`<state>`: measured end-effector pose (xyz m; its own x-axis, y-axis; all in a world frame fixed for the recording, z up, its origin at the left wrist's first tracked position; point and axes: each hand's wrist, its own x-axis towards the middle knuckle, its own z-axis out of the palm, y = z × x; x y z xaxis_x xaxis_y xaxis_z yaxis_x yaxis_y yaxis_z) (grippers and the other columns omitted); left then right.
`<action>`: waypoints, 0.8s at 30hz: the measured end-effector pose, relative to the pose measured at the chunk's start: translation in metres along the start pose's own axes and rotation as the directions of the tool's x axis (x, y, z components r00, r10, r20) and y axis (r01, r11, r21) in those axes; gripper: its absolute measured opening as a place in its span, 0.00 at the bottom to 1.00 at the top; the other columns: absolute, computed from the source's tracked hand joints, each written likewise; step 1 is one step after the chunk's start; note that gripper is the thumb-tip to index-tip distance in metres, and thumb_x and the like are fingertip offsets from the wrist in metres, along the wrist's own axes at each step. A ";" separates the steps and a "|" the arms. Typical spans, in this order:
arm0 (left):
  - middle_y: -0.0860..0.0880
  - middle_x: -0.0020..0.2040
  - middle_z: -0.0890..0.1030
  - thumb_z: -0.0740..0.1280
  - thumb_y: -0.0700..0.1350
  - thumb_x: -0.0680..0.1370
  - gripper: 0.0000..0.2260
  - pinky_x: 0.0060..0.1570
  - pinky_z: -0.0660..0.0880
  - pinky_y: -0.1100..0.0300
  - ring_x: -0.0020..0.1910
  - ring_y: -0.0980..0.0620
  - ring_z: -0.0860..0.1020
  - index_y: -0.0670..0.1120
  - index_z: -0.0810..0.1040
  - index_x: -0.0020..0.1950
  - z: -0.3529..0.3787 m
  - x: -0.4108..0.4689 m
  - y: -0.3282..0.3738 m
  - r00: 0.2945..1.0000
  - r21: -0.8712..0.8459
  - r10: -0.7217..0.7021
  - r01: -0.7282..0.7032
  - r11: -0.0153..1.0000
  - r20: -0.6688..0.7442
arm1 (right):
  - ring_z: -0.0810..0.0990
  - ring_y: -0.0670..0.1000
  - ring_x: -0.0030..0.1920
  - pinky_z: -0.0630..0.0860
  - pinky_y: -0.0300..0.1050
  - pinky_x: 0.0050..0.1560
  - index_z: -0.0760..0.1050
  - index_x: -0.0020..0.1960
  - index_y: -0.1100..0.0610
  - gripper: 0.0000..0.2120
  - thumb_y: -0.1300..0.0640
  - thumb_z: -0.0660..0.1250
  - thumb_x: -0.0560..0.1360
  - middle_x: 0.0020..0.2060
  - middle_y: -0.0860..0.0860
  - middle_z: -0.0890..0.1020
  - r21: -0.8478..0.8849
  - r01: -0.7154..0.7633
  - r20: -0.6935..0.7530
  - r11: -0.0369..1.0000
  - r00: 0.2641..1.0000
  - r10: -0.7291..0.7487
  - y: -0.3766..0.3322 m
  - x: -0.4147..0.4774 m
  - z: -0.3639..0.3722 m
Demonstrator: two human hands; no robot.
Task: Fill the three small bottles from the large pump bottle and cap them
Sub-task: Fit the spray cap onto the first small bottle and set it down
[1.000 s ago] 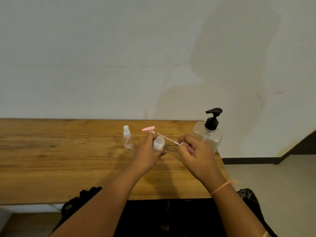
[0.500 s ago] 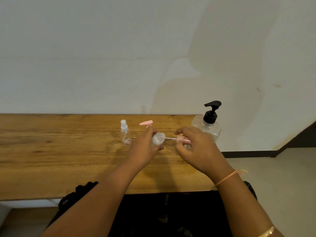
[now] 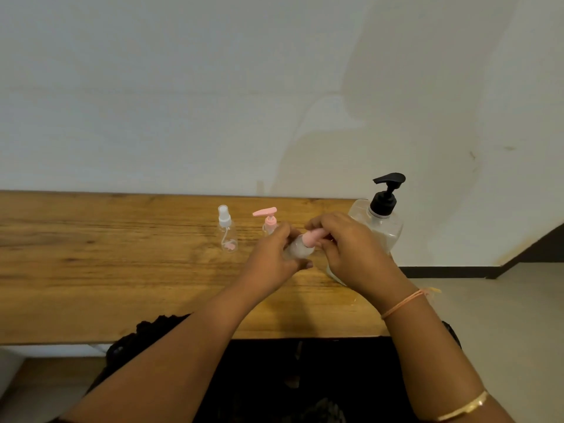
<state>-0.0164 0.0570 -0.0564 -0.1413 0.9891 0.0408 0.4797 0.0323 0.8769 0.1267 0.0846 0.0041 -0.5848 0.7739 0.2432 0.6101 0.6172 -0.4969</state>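
Over worktop (image 3: 122, 270), left hand (image 3: 273, 264) grips tilted small bottle (image 3: 297, 253); right hand (image 3: 354, 254) pinches its pink cap (image 3: 312, 238). At 2 o'clock: pump bottle (image 3: 381, 230). Bottle likely light, slick, squeezable: hold body, twist cap.

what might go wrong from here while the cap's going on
1. The small bottle lies tilted in the left hand while the right hand pinches the pink cap; a crooked thread could let it leak.
2. The large pump bottle stands just behind the right hand, near the end of the table; a bump might tip it off.
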 end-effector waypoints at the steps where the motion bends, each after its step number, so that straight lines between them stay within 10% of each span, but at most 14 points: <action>1: 0.50 0.49 0.81 0.77 0.43 0.67 0.17 0.48 0.76 0.54 0.50 0.52 0.78 0.49 0.73 0.49 0.001 0.000 0.000 1.000 -0.002 -0.001 0.001 1.000 -0.004 | 0.75 0.52 0.50 0.73 0.46 0.51 0.76 0.56 0.60 0.10 0.66 0.64 0.75 0.50 0.53 0.77 0.008 -0.018 0.014 1.000 1.000 0.018 0.000 0.001 -0.001; 9: 0.56 0.45 0.79 0.78 0.45 0.67 0.19 0.37 0.70 0.72 0.45 0.62 0.76 0.57 0.68 0.42 0.003 -0.003 0.010 1.000 0.001 0.011 -0.011 1.000 -0.011 | 0.70 0.44 0.32 0.63 0.38 0.30 0.71 0.37 0.55 0.14 0.47 0.66 0.75 0.30 0.45 0.72 -0.036 -0.182 -0.120 0.983 0.977 0.177 0.003 0.002 0.003; 15: 0.54 0.42 0.79 0.77 0.43 0.67 0.16 0.37 0.73 0.63 0.43 0.56 0.78 0.47 0.72 0.47 0.004 -0.003 0.012 0.999 -0.113 -0.048 0.048 0.992 0.002 | 0.74 0.45 0.41 0.69 0.36 0.36 0.74 0.53 0.55 0.22 0.38 0.65 0.70 0.41 0.46 0.75 0.057 -0.255 -0.098 0.965 0.961 0.260 -0.003 -0.001 0.005; 19: 0.51 0.45 0.82 0.78 0.42 0.66 0.17 0.43 0.79 0.56 0.44 0.52 0.81 0.48 0.74 0.49 0.004 -0.002 0.011 0.998 -0.210 -0.066 0.067 0.975 0.008 | 0.73 0.43 0.61 0.73 0.31 0.54 0.65 0.71 0.56 0.25 0.58 0.67 0.75 0.61 0.45 0.75 0.551 -0.194 -0.021 0.811 0.969 0.246 -0.003 -0.004 0.004; 24: 0.46 0.45 0.83 0.78 0.41 0.65 0.18 0.45 0.80 0.46 0.46 0.47 0.82 0.50 0.72 0.45 0.006 -0.002 0.012 0.996 -0.278 -0.087 0.082 0.957 -0.004 | 0.81 0.44 0.48 0.77 0.35 0.49 0.77 0.53 0.55 0.15 0.70 0.70 0.70 0.46 0.50 0.82 0.722 -0.118 -0.115 0.682 0.951 0.287 -0.002 0.002 0.011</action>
<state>-0.0055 0.0563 -0.0492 -0.1861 0.9820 -0.0331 0.2072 0.0722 0.9756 0.1182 0.0836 -0.0034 -0.3196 0.9294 0.1849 0.0994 0.2269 -0.9688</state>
